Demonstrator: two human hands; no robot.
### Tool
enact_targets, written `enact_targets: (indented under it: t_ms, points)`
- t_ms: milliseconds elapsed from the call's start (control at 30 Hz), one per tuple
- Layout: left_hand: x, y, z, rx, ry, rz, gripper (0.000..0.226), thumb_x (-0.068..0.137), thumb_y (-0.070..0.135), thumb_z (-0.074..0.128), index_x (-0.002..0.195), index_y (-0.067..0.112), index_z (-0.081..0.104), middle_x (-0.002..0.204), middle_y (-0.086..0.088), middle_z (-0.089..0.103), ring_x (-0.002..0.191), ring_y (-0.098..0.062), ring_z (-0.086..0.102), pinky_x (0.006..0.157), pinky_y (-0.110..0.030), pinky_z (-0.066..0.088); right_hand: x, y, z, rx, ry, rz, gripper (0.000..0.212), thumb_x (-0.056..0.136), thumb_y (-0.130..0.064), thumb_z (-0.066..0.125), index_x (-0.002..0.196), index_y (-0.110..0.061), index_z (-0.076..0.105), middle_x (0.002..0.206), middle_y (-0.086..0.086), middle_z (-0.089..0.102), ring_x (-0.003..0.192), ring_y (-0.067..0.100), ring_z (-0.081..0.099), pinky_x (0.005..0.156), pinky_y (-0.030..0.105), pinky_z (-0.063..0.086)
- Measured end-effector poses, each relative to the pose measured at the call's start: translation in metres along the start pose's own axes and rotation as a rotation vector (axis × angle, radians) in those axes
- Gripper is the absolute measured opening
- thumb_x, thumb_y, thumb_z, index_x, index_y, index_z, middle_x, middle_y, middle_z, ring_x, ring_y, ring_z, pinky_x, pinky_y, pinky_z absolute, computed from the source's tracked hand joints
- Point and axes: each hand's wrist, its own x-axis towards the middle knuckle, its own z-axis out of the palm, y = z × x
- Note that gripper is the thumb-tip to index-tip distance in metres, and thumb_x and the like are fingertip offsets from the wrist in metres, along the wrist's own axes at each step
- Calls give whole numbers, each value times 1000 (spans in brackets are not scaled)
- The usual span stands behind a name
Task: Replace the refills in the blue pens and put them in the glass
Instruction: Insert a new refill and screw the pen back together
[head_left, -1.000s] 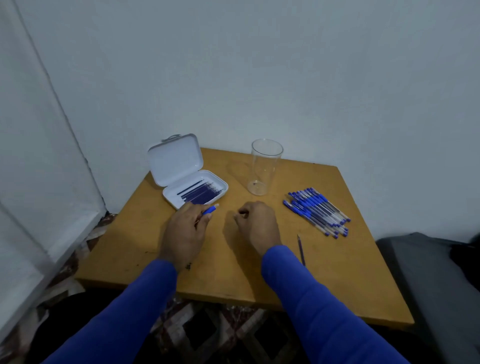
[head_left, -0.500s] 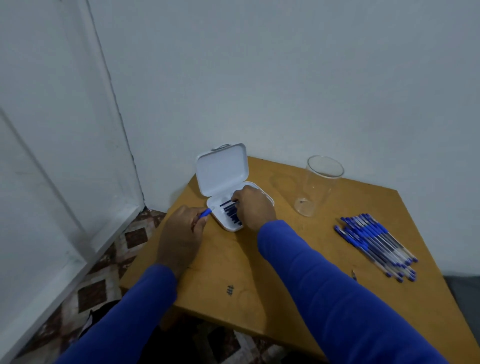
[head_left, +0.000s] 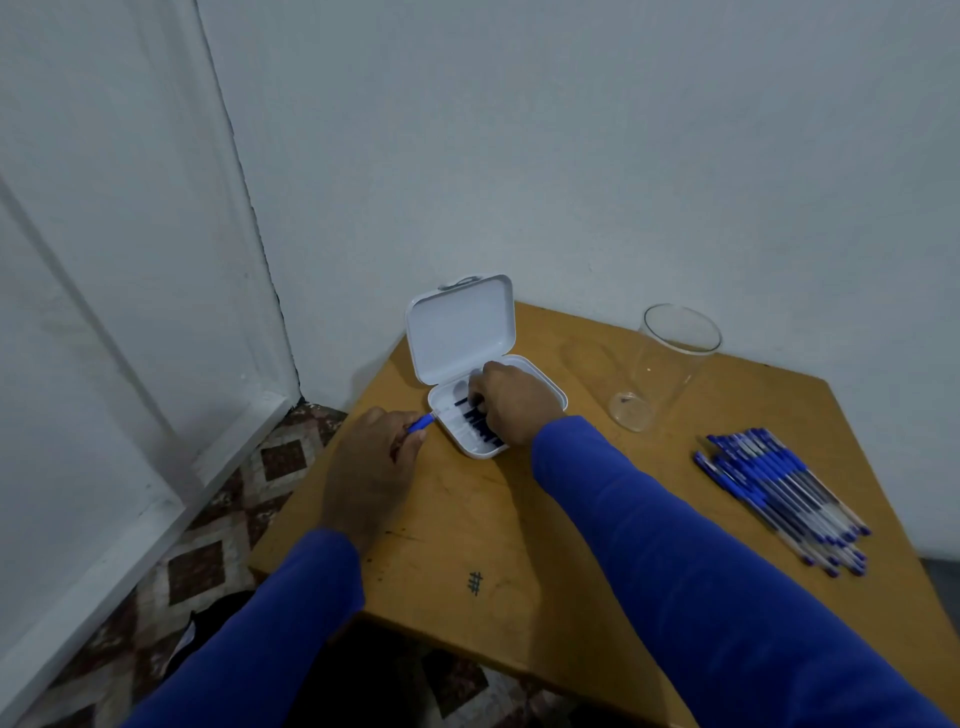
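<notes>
The right hand (head_left: 511, 402) is stretched forward from a long blue sleeve (head_left: 691, 561) and is placed over the base of the small white plastic box with the raised hinged lid (head_left: 460, 327). Its back is turned up and its fingers are bent downward into the box, where the dark thin refills (head_left: 475, 418) are laid side by side. The fingertips are seen among the refills, but whether one refill is already pinched cannot be told, because the tips are hidden by the hand itself.

The left hand (head_left: 371, 467) is rested near the left edge of the square wooden table (head_left: 467, 519), just beside the box. Its fingers are curled around a blue pen with a clear barrel (head_left: 423, 422), of which only the blue end and a short clear part are seen past the knuckles. This end is pointed toward the box and is touching, or almost touching, its near-left wall.

The tall clear empty glass (head_left: 662, 364) is stood upright to the right of the box, apart from both hands. The pile of blue capped pens (head_left: 782, 493) is laid further right on the table, well apart from the hands. A small dark mark like a hash sign (head_left: 474, 583) is drawn on the table between the two sleeves.
</notes>
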Motion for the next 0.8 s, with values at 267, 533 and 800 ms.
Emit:
enact_targets:
  t_ms: [267, 533, 800]
  points:
    - [0, 1, -1, 9, -12, 1, 23, 98, 21, 63, 118, 14, 71, 88, 5, 55, 79, -10, 51, 68, -12, 35, -5, 1, -4, -8, 0, -47, 16, 93, 0, 59, 105, -10, 62, 111, 9, 57, 92, 24, 59, 78, 46, 58]
    - [-4, 8, 0, 6, 20, 71, 21, 96, 17, 66, 114, 10, 72, 90, 2, 61, 77, -11, 54, 66, -12, 36, -36, 7, -24, 42, 2, -27, 32, 94, -3, 55, 120, -22, 55, 102, 3, 54, 84, 21, 55, 74, 41, 57]
    - [-30, 37, 13, -156, 20, 246, 25, 96, 26, 61, 113, 11, 71, 94, 7, 61, 83, -7, 56, 73, -14, 45, -110, 24, -34, 644, 22, 32, 33, 94, 3, 53, 96, -17, 79, 88, -11, 71, 82, 0, 62, 74, 10, 43]
